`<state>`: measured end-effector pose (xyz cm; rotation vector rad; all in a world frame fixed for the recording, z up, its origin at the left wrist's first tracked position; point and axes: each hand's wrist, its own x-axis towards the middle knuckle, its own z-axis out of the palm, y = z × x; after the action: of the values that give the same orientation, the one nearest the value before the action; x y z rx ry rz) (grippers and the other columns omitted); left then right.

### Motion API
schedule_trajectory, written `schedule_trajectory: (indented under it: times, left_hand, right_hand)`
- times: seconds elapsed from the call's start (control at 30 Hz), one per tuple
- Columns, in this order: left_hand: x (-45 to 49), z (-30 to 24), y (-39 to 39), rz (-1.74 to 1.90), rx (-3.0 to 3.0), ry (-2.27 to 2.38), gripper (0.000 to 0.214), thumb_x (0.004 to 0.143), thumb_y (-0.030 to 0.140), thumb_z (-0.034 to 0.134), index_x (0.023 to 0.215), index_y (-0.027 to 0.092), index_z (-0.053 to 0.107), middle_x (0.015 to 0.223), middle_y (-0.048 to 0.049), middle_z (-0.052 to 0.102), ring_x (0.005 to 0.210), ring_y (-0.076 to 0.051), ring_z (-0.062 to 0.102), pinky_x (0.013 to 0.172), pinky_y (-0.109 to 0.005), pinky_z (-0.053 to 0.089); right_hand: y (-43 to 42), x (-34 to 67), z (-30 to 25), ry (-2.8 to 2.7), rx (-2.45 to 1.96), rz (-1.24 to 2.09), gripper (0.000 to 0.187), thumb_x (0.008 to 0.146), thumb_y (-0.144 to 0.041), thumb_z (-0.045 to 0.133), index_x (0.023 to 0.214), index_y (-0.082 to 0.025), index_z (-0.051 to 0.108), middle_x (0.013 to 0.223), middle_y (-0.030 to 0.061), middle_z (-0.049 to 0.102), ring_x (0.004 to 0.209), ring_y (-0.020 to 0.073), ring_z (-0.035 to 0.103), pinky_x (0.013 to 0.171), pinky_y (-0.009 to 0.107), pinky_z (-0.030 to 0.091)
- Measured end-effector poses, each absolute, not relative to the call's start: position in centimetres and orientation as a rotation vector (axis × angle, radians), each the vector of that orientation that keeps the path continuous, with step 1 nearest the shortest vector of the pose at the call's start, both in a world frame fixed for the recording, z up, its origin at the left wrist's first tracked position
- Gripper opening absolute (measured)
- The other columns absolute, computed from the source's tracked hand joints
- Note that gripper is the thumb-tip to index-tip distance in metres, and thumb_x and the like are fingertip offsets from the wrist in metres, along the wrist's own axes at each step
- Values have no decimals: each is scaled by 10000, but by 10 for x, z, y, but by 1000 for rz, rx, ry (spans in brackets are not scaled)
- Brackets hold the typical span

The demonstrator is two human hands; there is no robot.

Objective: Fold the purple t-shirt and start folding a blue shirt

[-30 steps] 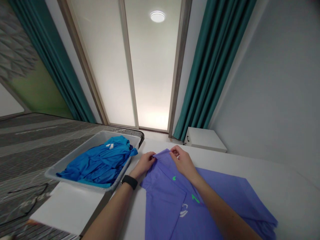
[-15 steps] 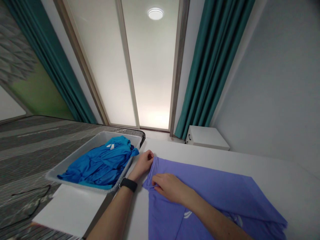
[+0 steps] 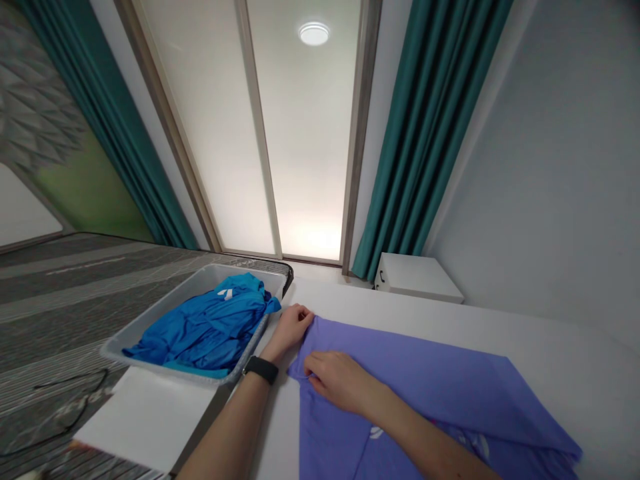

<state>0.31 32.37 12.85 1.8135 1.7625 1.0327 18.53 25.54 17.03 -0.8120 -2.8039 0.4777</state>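
A purple shirt [image 3: 410, 360] lies partly folded over on the white table [image 3: 530, 333], a small white logo showing near its lower middle. At its far left corner, my left hand [image 3: 294, 327] has its fingers closed on the fabric; a black band circles that wrist. My right hand [image 3: 333, 377] rests over the shirt's left part, fingers bent and pinching the cloth close to the left edge. The lower part of the shirt runs out of view, and my right forearm covers some of it.
Left of the table stands a translucent plastic bin [image 3: 117, 347] with blue clothing [image 3: 205, 327] in it, on a grey striped surface [image 3: 45, 320]. A white sheet or board [image 3: 145, 413] lies in front of the bin. Beyond the table is a white cabinet [image 3: 420, 277].
The view has shifted slightly. Both hands stay at nearly the same spots on the shirt; the left fingers look a little more drawn in at the corner.
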Motion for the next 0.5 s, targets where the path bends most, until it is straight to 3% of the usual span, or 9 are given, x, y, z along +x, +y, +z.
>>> schedule_trajectory:
  times: [0.2, 0.37, 0.5]
  left_hand:
    - [2, 122, 325, 1038, 1803, 1850, 189, 819, 262, 550, 700, 158, 654, 697, -22, 664, 668, -162, 587, 625, -250, 415]
    - [1, 118, 327, 989, 1821, 1920, 190, 809, 251, 553, 678, 164, 659, 688, -18, 659, 676, -161, 584, 627, -244, 397]
    - [2, 119, 328, 961, 1830, 1953, 281, 853, 314, 521, 660, 167, 662, 684, -27, 664, 691, -172, 593, 635, -252, 392]
  right_hand:
    - [247, 182, 173, -2861, -775, 384, 137, 905, -109, 513, 982, -183, 599, 963, 51, 689, 829, 173, 628, 706, 256, 389]
    - [262, 189, 173, -2680, -810, 625, 171, 899, -140, 532, 1032, -216, 609, 894, 5, 682, 789, 153, 608, 719, 246, 395]
    - [299, 203, 172, -2498, -1028, 513, 207, 924, -117, 478, 1044, -191, 629, 966, 41, 676, 919, 172, 590, 847, 284, 400]
